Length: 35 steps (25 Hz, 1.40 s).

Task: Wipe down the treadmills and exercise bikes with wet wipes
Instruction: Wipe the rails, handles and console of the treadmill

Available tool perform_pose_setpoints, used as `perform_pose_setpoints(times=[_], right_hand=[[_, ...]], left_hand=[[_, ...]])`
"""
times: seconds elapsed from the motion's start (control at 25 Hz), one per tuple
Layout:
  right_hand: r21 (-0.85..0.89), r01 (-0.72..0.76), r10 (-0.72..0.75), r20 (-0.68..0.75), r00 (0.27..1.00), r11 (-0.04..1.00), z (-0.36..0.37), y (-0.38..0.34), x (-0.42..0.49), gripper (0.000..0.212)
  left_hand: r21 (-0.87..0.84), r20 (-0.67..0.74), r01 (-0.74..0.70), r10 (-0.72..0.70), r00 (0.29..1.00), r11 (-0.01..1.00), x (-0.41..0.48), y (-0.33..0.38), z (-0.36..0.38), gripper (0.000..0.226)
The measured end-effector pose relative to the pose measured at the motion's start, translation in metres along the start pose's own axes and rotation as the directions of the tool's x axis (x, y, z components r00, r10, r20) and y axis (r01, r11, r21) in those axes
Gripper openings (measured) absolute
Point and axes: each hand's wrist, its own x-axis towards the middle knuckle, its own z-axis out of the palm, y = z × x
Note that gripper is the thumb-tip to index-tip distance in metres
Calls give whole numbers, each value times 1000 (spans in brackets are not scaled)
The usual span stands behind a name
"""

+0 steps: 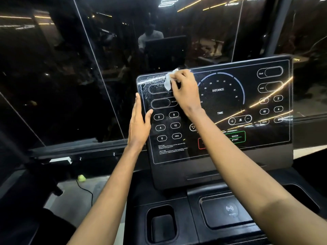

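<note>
A black treadmill console panel (230,103) with white printed buttons and a DISTANCE dial tilts toward me. My right hand (185,91) holds a crumpled white wet wipe (169,80) against the panel's upper left corner, where wet streaks show on the glass. My left hand (139,121) rests flat against the panel's left edge, fingers straight and thumb lying on the front face.
Below the panel lie a cup holder recess (161,223) and a wireless charging pad (228,211). Dark glass walls (70,68) stand behind and to the left. A yellow-green ball (81,178) and a black cable (86,190) lie on the floor at left.
</note>
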Motion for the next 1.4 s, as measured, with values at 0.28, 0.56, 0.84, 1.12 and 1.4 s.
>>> perform_pose_setpoints(times=[0.28,0.56,0.84,1.12,1.4], right_hand=[[13,201,-199,205,958,980,29,-36,-1,11],[-151,134,-127,55,990,979,1,2,-30,32],[-149,212,-196,110,974,966,-13,20,-54,30],[-93,261,-238,208,949,961,3,-19,-9,26],[-164,11,-21,-56,998,986,-3,7,-52,37]], left_hand=[[-27,-2,-22,22,1000,999,0,1,-3,70],[-41,6,-24,24,1000,999,1,-2,-4,72],[-44,-17,0,-1,1000,999,-2,2,0,71],[-3,-22,-24,24,999,1000,-2,4,0,70],[104,58,-84,78,995,991,13,2,-7,74]])
